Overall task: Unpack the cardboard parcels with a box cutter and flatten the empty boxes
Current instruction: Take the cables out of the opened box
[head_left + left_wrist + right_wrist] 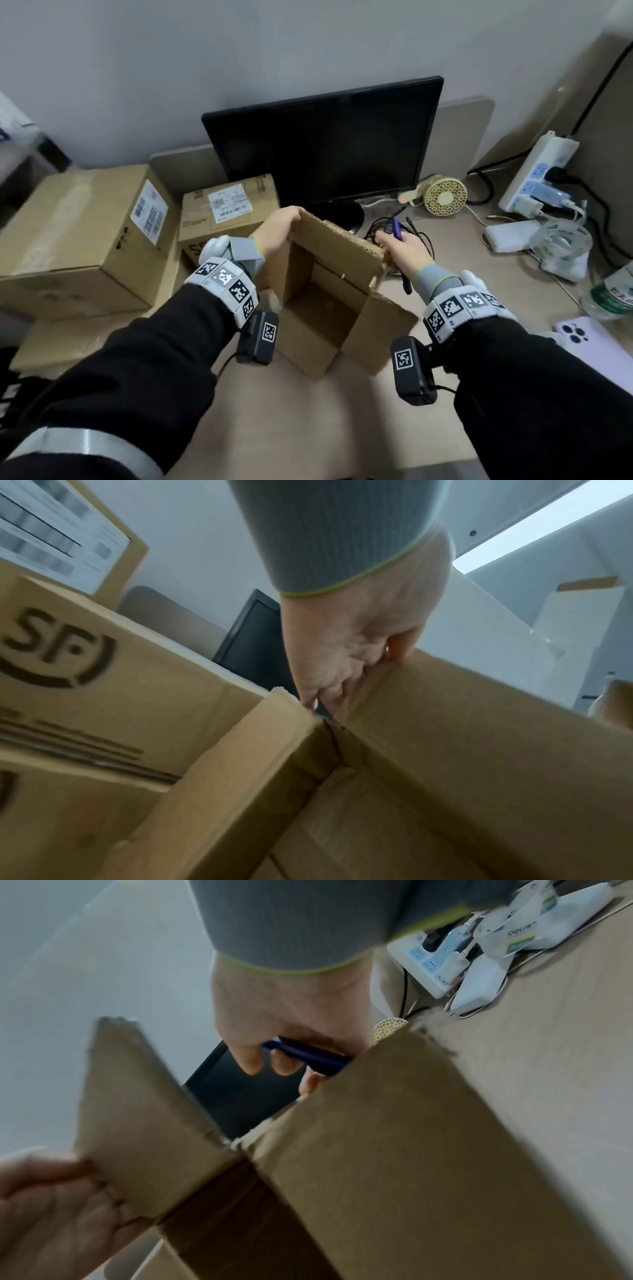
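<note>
An open, empty cardboard box [329,308] stands on the desk in front of me, its flaps up. My left hand [275,229] grips the far left flap at its top edge; in the left wrist view its fingers [329,693] curl over the cardboard rim [445,696]. My right hand [404,250] is at the box's far right corner and holds a purple-blue box cutter [397,229]. The right wrist view shows that hand [274,1031] wrapped around the cutter [308,1056] just behind a torn flap [411,1150]. The blade is hidden.
Two taped parcels stand at the left: a large one [85,236] and a smaller one with an SF mark [227,212]. A monitor [325,137] stands behind the box. A small fan [445,197], cables, a power strip [537,171], a bottle [613,294] and a phone [589,342] fill the right.
</note>
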The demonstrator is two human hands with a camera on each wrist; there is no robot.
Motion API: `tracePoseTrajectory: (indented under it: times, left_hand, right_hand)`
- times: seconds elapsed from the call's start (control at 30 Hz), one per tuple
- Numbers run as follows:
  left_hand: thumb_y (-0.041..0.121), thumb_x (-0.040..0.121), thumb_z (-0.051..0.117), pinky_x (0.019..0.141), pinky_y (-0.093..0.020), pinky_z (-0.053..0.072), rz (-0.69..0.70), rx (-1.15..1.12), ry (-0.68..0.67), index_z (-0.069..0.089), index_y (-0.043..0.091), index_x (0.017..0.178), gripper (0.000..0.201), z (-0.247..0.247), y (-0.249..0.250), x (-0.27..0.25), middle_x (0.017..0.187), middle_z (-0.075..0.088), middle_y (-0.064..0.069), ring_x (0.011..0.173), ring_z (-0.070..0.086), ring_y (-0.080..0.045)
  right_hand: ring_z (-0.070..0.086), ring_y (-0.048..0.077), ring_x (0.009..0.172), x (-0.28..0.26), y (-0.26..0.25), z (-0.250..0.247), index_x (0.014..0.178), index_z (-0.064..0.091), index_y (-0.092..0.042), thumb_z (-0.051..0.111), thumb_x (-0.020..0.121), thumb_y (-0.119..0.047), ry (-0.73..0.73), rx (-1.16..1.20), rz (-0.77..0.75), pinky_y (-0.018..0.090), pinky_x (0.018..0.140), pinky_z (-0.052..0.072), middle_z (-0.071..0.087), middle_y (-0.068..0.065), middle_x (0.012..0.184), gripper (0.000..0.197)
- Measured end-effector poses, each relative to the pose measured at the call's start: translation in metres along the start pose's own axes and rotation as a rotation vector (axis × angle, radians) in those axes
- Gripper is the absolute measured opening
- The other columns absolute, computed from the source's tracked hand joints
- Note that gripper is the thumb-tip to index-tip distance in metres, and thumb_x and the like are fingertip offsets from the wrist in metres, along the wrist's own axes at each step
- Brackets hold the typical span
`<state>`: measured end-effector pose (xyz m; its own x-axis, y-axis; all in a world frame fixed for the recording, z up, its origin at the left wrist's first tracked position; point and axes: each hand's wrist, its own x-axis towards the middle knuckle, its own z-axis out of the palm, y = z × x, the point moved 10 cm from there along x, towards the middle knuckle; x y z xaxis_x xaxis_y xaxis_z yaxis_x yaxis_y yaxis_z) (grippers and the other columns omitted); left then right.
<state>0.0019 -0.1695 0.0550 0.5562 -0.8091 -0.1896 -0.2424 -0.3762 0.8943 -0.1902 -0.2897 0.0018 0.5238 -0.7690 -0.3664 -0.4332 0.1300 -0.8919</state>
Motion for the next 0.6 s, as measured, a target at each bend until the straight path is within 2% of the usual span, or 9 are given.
tracePoseTrajectory:
  times: [0.07,0.13,0.2,0.23,0.3,0.37,0.47,0.53,0.6]
  left_hand:
    - [0.035,0.085,0.033,0.077,-0.033,0.041,-0.072,-0.112,-0.028,0.060,0.004,0.070,0.044,-0.009,-0.019,-0.011,0.077,0.062,-0.013,0.083,0.053,-0.030]
    - [0.057,0.084,0.029,0.089,-0.036,0.042,-0.116,-0.094,-0.117,0.059,0.011,0.048,0.066,-0.013,-0.036,-0.017,0.074,0.071,-0.010,0.093,0.060,-0.033]
    - [0.069,0.072,0.045,0.097,-0.044,0.041,-0.131,0.035,-0.174,0.058,0.017,0.042,0.062,-0.019,-0.048,-0.024,0.081,0.073,-0.008,0.097,0.062,-0.035]
    - [0.067,0.064,0.055,0.099,-0.049,0.041,-0.108,0.118,-0.185,0.062,0.018,0.045,0.052,-0.022,-0.052,-0.026,0.084,0.073,-0.008,0.095,0.061,-0.036]
    - [0.057,0.051,0.069,0.098,-0.049,0.043,-0.080,0.247,-0.196,0.069,0.023,0.063,0.036,-0.029,-0.052,-0.030,0.089,0.070,-0.007,0.090,0.060,-0.025]
    - [0.055,0.041,0.076,0.101,-0.039,0.044,-0.113,0.318,-0.254,0.065,0.022,0.096,0.065,-0.032,-0.055,-0.035,0.108,0.065,-0.002,0.102,0.058,-0.015]
    - [0.046,0.046,0.087,0.106,-0.025,0.036,-0.170,0.493,-0.455,0.028,0.023,0.143,0.116,-0.016,-0.066,-0.052,0.135,0.043,0.008,0.125,0.044,-0.009]
    - [0.037,0.056,0.090,0.096,-0.034,0.049,-0.202,0.572,-0.553,-0.003,0.033,0.148,0.131,0.000,-0.084,-0.062,0.132,0.044,0.010,0.119,0.052,-0.014]
    - [0.040,0.063,0.084,0.082,-0.039,0.056,-0.178,0.731,-0.477,-0.021,0.031,0.146,0.135,0.002,-0.094,-0.060,0.124,0.053,0.002,0.104,0.061,-0.021]
  right_hand:
    - [0.044,0.019,0.062,0.002,0.008,0.010,0.073,0.043,-0.018,0.065,0.086,-0.029,-0.050,-0.106,0.002,0.028,0.054,0.039,0.045,0.002,0.068,0.027]
    - [0.044,0.019,0.064,0.000,0.017,0.024,0.073,0.040,-0.019,0.068,0.083,-0.029,-0.126,-0.145,0.043,0.031,0.056,0.044,0.044,0.003,0.072,0.032]
    - [0.052,0.021,0.078,-0.004,0.026,0.038,0.080,0.048,-0.017,0.068,0.084,-0.035,-0.183,-0.108,0.084,0.040,0.068,0.057,0.052,0.006,0.082,0.027]
    - [0.055,0.023,0.084,-0.006,0.029,0.043,0.083,0.053,-0.016,0.068,0.083,-0.037,-0.201,-0.070,0.113,0.044,0.073,0.059,0.055,0.007,0.088,0.026]
    - [0.054,0.023,0.086,-0.009,0.033,0.051,0.085,0.055,-0.015,0.067,0.084,-0.036,-0.230,0.008,0.161,0.046,0.072,0.059,0.055,0.009,0.091,0.024]
    - [0.054,0.022,0.083,-0.011,0.032,0.053,0.084,0.056,-0.015,0.066,0.085,-0.033,-0.249,0.041,0.171,0.044,0.071,0.060,0.055,0.010,0.091,0.020]
    - [0.057,0.023,0.085,-0.011,0.029,0.052,0.094,0.054,-0.012,0.065,0.087,-0.031,-0.243,0.064,0.167,0.042,0.070,0.060,0.059,0.012,0.096,0.023]
    - [0.059,0.025,0.089,-0.008,0.025,0.052,0.095,0.051,-0.011,0.065,0.088,-0.030,-0.236,0.056,0.158,0.044,0.071,0.060,0.059,0.014,0.098,0.025]
    - [0.059,0.028,0.091,-0.007,0.021,0.053,0.091,0.050,-0.012,0.065,0.088,-0.030,-0.233,0.020,0.148,0.047,0.073,0.059,0.058,0.015,0.099,0.023]
